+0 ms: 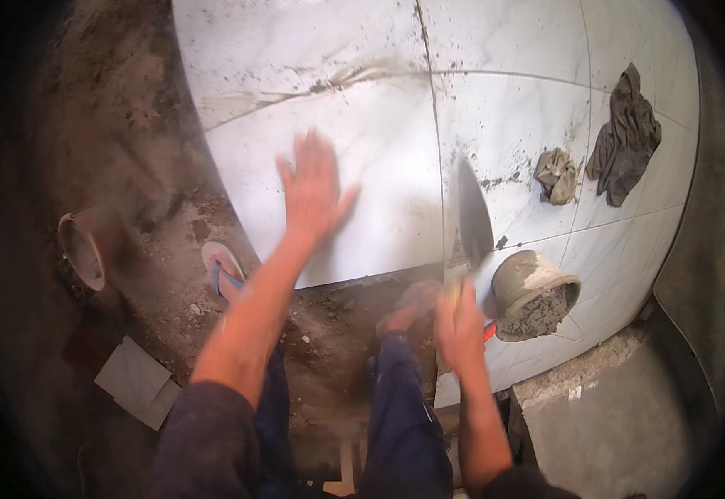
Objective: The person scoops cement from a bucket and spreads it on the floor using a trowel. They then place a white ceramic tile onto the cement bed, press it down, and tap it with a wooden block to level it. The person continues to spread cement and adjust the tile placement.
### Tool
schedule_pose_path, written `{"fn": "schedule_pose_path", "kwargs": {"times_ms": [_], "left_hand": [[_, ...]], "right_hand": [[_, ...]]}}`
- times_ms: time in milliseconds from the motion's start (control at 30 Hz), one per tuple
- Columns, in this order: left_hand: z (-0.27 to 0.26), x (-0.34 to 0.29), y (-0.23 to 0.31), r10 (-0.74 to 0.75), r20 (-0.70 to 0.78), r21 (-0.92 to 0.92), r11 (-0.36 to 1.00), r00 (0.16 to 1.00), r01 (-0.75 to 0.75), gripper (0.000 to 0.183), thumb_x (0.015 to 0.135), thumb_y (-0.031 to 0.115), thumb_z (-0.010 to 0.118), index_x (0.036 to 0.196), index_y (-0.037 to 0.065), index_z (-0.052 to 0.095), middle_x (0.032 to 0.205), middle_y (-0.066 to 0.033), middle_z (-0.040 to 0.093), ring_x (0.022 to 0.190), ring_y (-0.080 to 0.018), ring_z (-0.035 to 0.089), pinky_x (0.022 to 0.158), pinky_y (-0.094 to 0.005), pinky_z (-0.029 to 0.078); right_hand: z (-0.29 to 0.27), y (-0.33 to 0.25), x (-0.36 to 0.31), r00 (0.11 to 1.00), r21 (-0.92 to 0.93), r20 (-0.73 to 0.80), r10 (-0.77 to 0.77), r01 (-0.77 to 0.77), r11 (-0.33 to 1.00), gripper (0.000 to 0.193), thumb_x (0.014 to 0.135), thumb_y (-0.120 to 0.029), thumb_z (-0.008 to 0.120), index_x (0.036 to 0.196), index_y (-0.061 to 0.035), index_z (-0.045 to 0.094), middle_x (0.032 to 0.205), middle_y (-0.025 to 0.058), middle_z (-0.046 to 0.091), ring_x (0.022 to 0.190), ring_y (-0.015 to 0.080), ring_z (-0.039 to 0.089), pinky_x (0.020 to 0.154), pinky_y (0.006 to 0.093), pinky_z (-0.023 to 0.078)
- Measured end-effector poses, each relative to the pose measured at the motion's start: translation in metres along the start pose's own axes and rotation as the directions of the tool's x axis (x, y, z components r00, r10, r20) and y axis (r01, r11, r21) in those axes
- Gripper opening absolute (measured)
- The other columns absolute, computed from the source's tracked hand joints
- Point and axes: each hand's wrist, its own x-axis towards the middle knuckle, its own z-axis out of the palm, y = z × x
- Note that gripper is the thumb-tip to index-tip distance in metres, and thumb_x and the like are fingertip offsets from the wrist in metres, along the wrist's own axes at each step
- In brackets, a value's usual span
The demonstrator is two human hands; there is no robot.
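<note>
My left hand [316, 193] is spread flat over a large white marbled tile [379, 191]; whether the palm presses on it I cannot tell. My right hand [460, 327] is closed round the handle of a trowel [474, 218], its pointed grey blade directed away from me above the neighbouring tiles. Beside that hand, to the right, a tilted round tub [519, 274] holds wet grey mortar [542, 314]. Something red [490, 331] shows between the tub and my hand.
A crumpled beige rag [556, 176] and a dark grey cloth [626, 137] lie on the laid tiles to the right. Bare soil borders the tiles at left, with a tipped bucket [85, 252] and pale tile pieces [134, 378]. My sandalled foot [224, 270] stands near the tile's edge.
</note>
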Motion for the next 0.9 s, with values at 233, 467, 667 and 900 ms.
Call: {"fn": "schedule_pose_path", "kwargs": {"times_ms": [233,467,667,900], "left_hand": [[-0.162,-0.247,0.033,-0.387,0.35,-0.39,0.768,0.853,0.508,0.094,0.086,0.029,0.071,0.151,-0.012,0.017,0.155,-0.0383,0.017,0.146,-0.0502,0.018,0.119,-0.0548,0.015],[-0.201,-0.226,0.048,-0.226,0.566,-0.532,0.634,0.793,0.561,0.094,0.089,0.029,0.069,0.153,-0.01,0.012,0.157,-0.0338,0.019,0.146,-0.0468,0.022,0.12,-0.0477,0.019],[-0.199,-0.226,0.032,-0.202,0.583,-0.554,0.61,0.787,0.566,0.085,0.091,0.033,0.066,0.151,-0.008,0.023,0.156,-0.0287,0.028,0.146,-0.0427,0.026,0.118,-0.05,0.024],[-0.197,-0.22,0.023,-0.213,0.476,-0.63,0.595,0.854,0.499,0.079,0.091,0.03,0.067,0.148,-0.009,0.03,0.149,-0.0314,0.038,0.14,-0.0442,0.037,0.116,-0.0472,0.031]], "right_hand": [[-0.005,-0.138,0.246,0.955,-0.19,-0.159,-0.249,0.218,0.957,0.039,0.097,-0.033,0.056,0.106,0.0051,0.054,0.088,0.0271,0.066,0.079,0.0359,0.069,0.069,0.0459,0.053],[-0.024,-0.259,0.338,0.966,-0.211,-0.057,-0.251,0.234,0.949,0.035,0.091,-0.028,0.053,0.09,0.0057,0.064,0.091,0.0293,0.068,0.09,0.0413,0.069,0.078,0.0462,0.055],[-0.032,-0.294,0.331,0.976,-0.114,0.168,-0.137,0.157,0.981,0.029,0.095,-0.028,0.051,0.096,0.0009,0.052,0.078,0.0097,0.054,0.059,0.0192,0.056,0.047,0.0379,0.049],[-0.033,-0.165,0.255,0.965,-0.381,0.238,-0.108,0.195,0.904,0.028,0.094,-0.026,0.052,0.091,0.0022,0.052,0.071,0.014,0.058,0.054,0.0258,0.06,0.047,0.0421,0.051]]}}
